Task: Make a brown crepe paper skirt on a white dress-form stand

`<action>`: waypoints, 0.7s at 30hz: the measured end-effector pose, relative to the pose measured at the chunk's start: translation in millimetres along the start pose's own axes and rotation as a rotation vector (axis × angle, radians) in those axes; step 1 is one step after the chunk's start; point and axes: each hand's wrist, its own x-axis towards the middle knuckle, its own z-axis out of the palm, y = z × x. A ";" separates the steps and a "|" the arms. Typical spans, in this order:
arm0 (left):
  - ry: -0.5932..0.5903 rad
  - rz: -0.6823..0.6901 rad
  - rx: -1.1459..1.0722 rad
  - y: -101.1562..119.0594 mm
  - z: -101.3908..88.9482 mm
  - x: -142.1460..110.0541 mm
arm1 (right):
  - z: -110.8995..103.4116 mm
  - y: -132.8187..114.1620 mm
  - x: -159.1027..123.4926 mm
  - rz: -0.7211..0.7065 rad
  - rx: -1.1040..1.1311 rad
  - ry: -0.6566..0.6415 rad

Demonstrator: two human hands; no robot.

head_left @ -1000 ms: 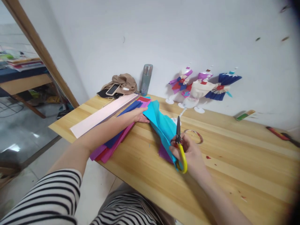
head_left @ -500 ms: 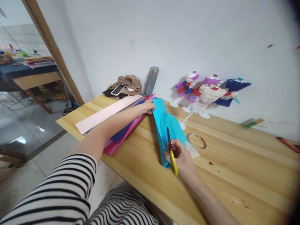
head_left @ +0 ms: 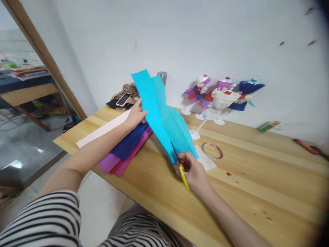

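A long turquoise sheet of crepe paper [head_left: 154, 103] is raised slantwise over the table, its far end up against the wall. My left hand [head_left: 138, 114] is closed on its left edge; some of the fingers are hidden behind the sheet. At the sheet's near end, my right hand [head_left: 191, 168] holds yellow-handled scissors [head_left: 183, 171], the dark blades pointing away across the paper. Fingers of that hand also seem to touch the paper's lower edge. Under my left forearm lie folded sheets of blue, purple, red and pink paper [head_left: 128, 144], with a pale pink strip [head_left: 102, 128] beside them.
Paper dress-like figures on stands [head_left: 218, 92] line the wall. A tape roll [head_left: 212, 151] and a white paper piece [head_left: 205, 159] lie right of my right hand. A phone [head_left: 123, 99] rests on brown cloth, near a flask [head_left: 162, 77]. A red-and-black tool [head_left: 308, 146] lies far right.
My left hand has drawn back toward the left, lifting the turquoise paper's far end off the table. My right hand, with the scissors, has shifted slightly left. The view has turned a little.
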 end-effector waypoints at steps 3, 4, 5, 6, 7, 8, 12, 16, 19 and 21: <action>0.068 -0.183 -0.023 -18.1 -23.1 -21.7 | 3.4 -0.2 2.2 -0.022 -0.092 -0.054; 0.080 -0.246 -0.034 -23.6 -28.7 -28.3 | 4.8 -0.7 2.8 -0.036 -0.120 -0.082; 0.076 -0.319 -0.044 -28.0 -33.4 -34.2 | 6.1 -1.3 3.1 -0.054 -0.144 -0.110; 0.079 -0.404 -0.038 -31.2 -37.4 -39.3 | 7.0 -2.0 3.1 -0.074 -0.165 -0.138; 0.077 -0.473 -0.026 -33.0 -40.9 -43.6 | 7.6 -2.7 2.8 -0.095 -0.184 -0.163; 0.074 -0.523 -0.012 -33.5 -44.1 -47.2 | 7.6 -3.2 2.4 -0.116 -0.204 -0.183; 0.038 -0.608 0.072 -25.8 -57.4 -59.2 | 3.6 -3.3 -0.6 -0.157 -0.266 -0.208; -0.268 -0.367 0.809 -10.6 -58.3 -77.5 | -1.5 -3.8 -2.6 -0.166 -0.282 -0.197; -0.428 0.122 1.146 -0.3 -38.5 -96.0 | -5.1 -5.4 -3.1 -0.145 -0.209 -0.193; -0.703 0.404 1.192 2.6 -18.2 -107.7 | -10.1 -5.5 -2.8 -0.073 -0.100 -0.175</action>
